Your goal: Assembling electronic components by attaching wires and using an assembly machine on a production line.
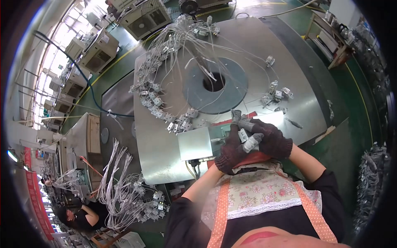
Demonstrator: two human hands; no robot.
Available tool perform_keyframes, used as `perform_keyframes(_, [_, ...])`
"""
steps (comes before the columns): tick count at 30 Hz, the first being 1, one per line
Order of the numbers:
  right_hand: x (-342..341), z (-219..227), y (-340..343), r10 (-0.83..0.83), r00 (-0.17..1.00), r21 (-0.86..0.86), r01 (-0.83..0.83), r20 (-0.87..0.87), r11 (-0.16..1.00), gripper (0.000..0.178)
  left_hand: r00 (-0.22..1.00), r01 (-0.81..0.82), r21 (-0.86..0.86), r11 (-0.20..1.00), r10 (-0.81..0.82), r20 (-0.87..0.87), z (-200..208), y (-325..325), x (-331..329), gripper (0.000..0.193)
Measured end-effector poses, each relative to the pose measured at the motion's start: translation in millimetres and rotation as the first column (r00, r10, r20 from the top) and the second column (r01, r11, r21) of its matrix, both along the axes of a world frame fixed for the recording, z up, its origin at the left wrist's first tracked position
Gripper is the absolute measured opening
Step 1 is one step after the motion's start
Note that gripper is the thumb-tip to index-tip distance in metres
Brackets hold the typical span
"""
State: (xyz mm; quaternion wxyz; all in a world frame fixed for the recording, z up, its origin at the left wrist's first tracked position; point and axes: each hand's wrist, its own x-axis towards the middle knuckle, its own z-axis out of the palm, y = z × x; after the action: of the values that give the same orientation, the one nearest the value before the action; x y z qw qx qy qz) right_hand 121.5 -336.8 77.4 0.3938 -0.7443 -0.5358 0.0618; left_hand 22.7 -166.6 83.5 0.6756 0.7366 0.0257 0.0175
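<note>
Across a big shiny table (159, 163) lie wires (180, 28) and little parts (180, 124). The left hand (231, 151) and right hand (271, 139), in dark gloves (226, 159), hold a small white block (243, 135) together near the table's front edge.

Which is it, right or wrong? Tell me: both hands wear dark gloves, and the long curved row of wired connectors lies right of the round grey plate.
Wrong: the head view shows the connector row left of the plate; left hand and right hand are dark-gloved.
</note>
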Motion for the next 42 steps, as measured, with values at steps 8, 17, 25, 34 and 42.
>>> perform_keyframes(8, [9.0,-10.8,-0.3,0.076,0.913,0.113,-0.033,-0.401,0.993,0.048,0.998,0.041,0.406,0.913,-0.021,-0.055,-4.4,54.5,-20.3,0.097])
perform_keyframes(17, [9.8,-2.5,46.3,0.056,0.982,-0.184,-0.023,0.179,0.983,0.042,0.891,-0.434,0.771,0.466,0.346,0.293,-18.8,140.1,-29.8,0.053])
perform_keyframes(25, [3.9,-11.9,81.2,0.178,0.875,-0.484,0.072,0.450,0.872,0.030,0.920,-0.380,0.864,0.329,0.229,0.318,-48.2,147.7,-29.6,0.056])
perform_keyframes(34, [3.5,-10.0,77.9,0.234,0.883,-0.517,0.011,0.407,0.856,0.030,0.947,-0.296,0.869,0.397,0.243,0.211,-46.2,148.0,-30.9,0.051])
perform_keyframes(42, [2.1,-9.3,82.4,0.267,0.866,-0.589,0.038,0.422,0.807,0.036,0.895,-0.447,0.811,0.378,0.187,0.406,-43.5,149.0,-24.9,0.039])
